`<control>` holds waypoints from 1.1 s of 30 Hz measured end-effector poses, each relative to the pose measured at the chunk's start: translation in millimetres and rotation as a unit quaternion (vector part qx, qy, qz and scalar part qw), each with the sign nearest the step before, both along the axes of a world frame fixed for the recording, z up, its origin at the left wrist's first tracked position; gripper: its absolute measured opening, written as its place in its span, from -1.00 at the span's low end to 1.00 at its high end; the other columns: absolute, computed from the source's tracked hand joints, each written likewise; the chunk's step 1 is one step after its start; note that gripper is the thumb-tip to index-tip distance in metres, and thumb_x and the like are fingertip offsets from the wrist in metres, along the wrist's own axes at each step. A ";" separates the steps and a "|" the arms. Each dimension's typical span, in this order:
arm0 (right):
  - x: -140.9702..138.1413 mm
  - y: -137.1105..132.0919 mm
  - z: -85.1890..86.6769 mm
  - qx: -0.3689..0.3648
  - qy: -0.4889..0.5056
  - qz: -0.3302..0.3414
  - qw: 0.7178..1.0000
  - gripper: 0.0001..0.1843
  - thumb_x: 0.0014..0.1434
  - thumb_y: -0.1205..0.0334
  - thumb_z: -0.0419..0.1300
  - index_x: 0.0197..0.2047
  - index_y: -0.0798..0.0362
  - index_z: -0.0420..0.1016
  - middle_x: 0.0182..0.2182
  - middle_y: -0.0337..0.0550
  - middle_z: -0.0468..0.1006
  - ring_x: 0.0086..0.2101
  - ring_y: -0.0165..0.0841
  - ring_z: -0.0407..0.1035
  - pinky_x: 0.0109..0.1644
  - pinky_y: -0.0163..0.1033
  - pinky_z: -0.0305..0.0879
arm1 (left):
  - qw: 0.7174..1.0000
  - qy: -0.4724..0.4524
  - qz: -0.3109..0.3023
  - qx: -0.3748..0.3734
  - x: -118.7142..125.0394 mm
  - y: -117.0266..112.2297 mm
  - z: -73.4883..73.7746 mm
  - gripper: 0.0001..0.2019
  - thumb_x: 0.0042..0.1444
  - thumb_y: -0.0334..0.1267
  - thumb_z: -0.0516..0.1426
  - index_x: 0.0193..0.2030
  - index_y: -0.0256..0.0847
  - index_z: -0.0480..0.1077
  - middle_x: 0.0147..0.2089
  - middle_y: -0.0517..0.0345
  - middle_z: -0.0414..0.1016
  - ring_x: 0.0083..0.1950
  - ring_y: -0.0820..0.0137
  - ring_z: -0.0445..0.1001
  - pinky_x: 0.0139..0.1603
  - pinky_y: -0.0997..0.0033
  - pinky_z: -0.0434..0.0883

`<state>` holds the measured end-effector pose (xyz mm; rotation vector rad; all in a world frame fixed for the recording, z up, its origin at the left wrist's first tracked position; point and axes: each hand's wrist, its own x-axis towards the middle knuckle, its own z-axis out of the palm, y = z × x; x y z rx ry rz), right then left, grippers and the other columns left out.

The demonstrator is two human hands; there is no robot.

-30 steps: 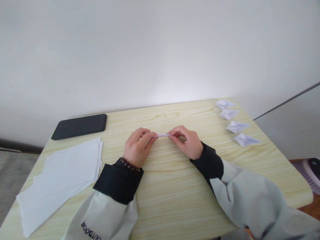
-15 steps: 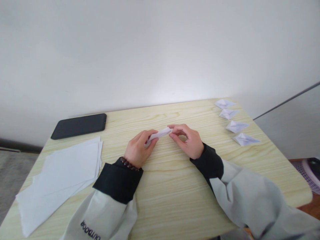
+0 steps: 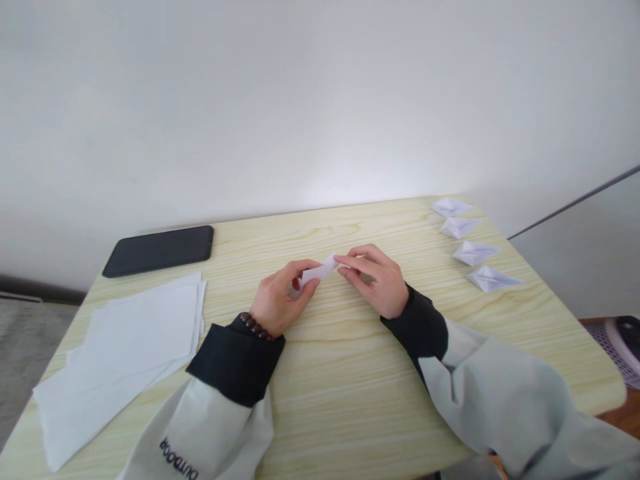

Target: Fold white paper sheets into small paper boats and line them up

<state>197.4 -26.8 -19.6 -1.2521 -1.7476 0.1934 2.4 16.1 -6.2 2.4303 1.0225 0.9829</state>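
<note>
A small folded white paper [image 3: 320, 270] is held above the middle of the table. My left hand [image 3: 283, 297] pinches its left end between thumb and fingers. At the paper's right tip is my right hand [image 3: 376, 280], its index finger touching the edge and its thumb just below, slightly apart from the finger. Part of the paper is hidden behind the left fingers. Several folded white paper pieces [image 3: 476, 253], pointed in shape, lie in a column at the right side of the table.
On the left of the wooden table [image 3: 330, 393] lies a loose stack of white paper sheets [image 3: 145, 327]. Behind it rests a black phone [image 3: 159, 251]. A white wall [image 3: 320, 107] borders the far edge. A purple basket [image 3: 617, 353] stands beyond the right edge.
The folded paper has turned a little, showing more of its broad face. My right index finger has straightened along its right tip. The left hand keeps its hold.
</note>
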 end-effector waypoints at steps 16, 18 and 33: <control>-1.1 0.3 -3.4 -0.014 0.041 0.016 0.999 -0.88 0.16 0.22 0.17 -0.31 0.00 0.54 -0.28 -0.16 0.29 -0.49 -0.51 0.28 -0.48 -0.31 0.32 | 0.993 0.001 -0.079 0.084 0.6 3.4 1.0 -0.85 0.17 -0.34 0.07 -0.18 -0.18 0.45 -0.34 0.14 0.55 -0.35 0.44 0.46 -0.25 0.39 0.36; -1.4 0.3 -3.0 -0.011 0.037 0.020 0.999 -0.87 0.17 0.24 0.16 -0.33 0.02 0.53 -0.27 -0.15 0.30 -0.47 -0.50 0.29 -0.48 -0.32 0.33 | 0.992 0.004 -0.074 0.099 0.4 4.6 -0.5 -0.86 0.17 -0.35 0.07 -0.19 -0.17 0.45 -0.34 0.15 0.55 -0.33 0.43 0.45 -0.23 0.38 0.36; 0.7 -0.4 -1.5 -0.014 0.017 0.058 0.998 -0.87 0.19 0.30 0.13 -0.27 0.06 0.52 -0.22 -0.11 0.33 -0.45 -0.51 0.30 -0.39 -0.30 0.36 | 0.991 -0.009 -0.072 0.114 -1.5 5.7 -2.6 -0.86 0.16 -0.40 0.09 -0.19 -0.17 0.45 -0.36 0.16 0.52 -0.31 0.44 0.42 -0.22 0.39 0.35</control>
